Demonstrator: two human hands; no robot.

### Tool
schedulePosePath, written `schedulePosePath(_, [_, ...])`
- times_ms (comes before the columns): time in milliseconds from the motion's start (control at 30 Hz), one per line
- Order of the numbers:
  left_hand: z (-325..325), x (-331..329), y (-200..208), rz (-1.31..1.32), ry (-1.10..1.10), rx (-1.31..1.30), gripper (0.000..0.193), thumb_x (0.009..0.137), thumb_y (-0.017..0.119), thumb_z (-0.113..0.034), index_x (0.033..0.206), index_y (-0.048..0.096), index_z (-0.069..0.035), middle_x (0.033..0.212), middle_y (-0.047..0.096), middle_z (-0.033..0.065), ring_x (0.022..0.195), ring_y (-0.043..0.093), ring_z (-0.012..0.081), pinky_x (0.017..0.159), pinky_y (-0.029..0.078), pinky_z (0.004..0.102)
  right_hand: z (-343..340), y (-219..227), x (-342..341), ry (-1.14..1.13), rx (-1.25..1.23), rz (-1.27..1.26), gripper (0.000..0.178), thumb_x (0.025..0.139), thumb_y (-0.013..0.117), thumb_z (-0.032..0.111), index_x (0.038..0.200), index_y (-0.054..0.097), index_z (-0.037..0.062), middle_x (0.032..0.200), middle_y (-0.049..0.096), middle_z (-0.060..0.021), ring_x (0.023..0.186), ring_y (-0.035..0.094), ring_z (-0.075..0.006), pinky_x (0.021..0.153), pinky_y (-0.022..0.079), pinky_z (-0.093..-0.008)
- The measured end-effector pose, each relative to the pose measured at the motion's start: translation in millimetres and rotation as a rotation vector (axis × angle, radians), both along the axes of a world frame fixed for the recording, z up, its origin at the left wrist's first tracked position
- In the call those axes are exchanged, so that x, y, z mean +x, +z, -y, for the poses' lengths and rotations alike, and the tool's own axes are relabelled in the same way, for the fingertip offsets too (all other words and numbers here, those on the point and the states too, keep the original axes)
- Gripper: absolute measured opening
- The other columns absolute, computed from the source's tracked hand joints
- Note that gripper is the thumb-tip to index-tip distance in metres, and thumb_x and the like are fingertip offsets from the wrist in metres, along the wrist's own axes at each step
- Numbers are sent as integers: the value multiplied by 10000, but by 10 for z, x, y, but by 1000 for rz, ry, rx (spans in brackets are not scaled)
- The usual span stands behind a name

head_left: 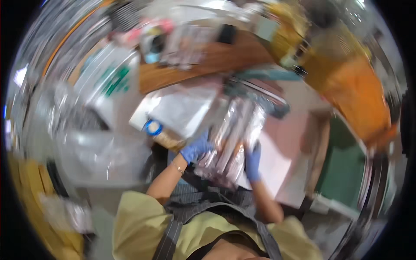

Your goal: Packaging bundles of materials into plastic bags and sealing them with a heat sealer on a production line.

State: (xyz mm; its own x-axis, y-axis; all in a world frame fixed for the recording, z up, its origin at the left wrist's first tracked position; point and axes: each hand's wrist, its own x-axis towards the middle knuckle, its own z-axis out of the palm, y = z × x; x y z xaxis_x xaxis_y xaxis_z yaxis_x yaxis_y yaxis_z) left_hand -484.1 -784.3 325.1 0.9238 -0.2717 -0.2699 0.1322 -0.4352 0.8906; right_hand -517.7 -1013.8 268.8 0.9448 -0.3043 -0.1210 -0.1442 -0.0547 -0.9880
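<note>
Between my two blue-gloved hands is a bundle of long, shiny clear plastic packets [232, 138] with brownish-pink contents, which I cannot make out through the blur. My left hand [197, 147] is closed on the bundle's left side. My right hand [253, 162] grips it from the right, its fingertips partly hidden by the plastic. Just left of my left hand lies a roll of brownish tape or film with a blue-rimmed end [154, 127]. Beyond the bundle rests a grey-teal tool or sealer with a long bar [260, 93].
A white sheet [182, 108] lies on the table, below a brown wooden board [208, 56] carrying more packets [184, 45]. Clear plastic bags [104, 151] pile up at the left. An orange sack [355, 95] and a green panel [342, 160] are at the right.
</note>
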Motion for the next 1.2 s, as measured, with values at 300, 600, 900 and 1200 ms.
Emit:
schedulePosePath(300, [-386, -1791, -132, -12, 89, -851, 899, 540, 806, -181, 1282, 319, -39, 1227, 437, 71, 1145, 374, 170, 998, 287, 325, -209, 135, -1340, 440, 174, -182, 976, 513, 843, 351, 1268, 334, -2, 1112, 499, -115, 993, 498, -230, 867, 422, -345])
schedulePosePath(600, [-3411, -1443, 2204, 213, -171, 1147, 315, 762, 510, -264, 928, 651, -36, 826, 647, 124, 721, 602, 229, 673, 465, 359, -2528, 3042, -398, 465, 161, 1058, 879, 606, 780, 135, 1308, 265, 10, 1214, 431, -112, 1050, 476, -210, 906, 408, -347])
schedulePosePath(900, [-3541, -898, 1714, 167, -543, 1402, 673, 654, 640, -257, 1268, 400, -122, 1204, 514, 130, 1043, 513, 353, 918, 380, 426, -4289, 3135, -242, 323, 33, 1153, 1098, 554, 780, 234, 1318, 69, -108, 1321, 263, -221, 1238, 266, -292, 1046, 200, -346])
schedulePosePath(1200, [-4579, -1290, 1872, 65, 139, 1408, 350, 775, 514, -143, 1124, 539, -128, 969, 599, 193, 869, 586, 348, 756, 468, 388, -3872, 1955, -528, 1246, -432, 567, 847, 605, 734, 284, 1271, 286, 12, 1032, 555, -167, 900, 570, -288, 784, 452, -376])
